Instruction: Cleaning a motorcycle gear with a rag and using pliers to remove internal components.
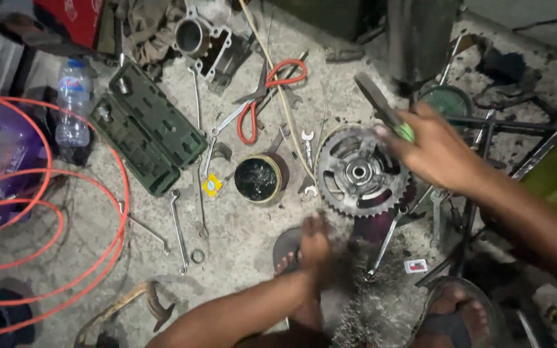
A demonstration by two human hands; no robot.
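Observation:
My right hand [436, 153] reaches in from the right and grips a tool with a green handle [407, 133]; its dark flat end [372, 91] points up and to the left. Just below and left of that hand, a toothed metal sprocket [358, 171] lies flat on the concrete floor. My left hand [314, 245] is blurred, low in the middle, over a dark round object [286, 248] near my foot. Its fingers look curled, but I cannot tell whether it holds anything.
An open tin of dark grease [257, 179] sits left of the sprocket. Red-handled cutters [272, 87], several spanners [178, 231], a green socket case [147, 129], a water bottle [72, 103] and an orange hose [66, 212] lie to the left. A dark metal frame [485, 167] and my sandalled foot [457, 316] are on the right.

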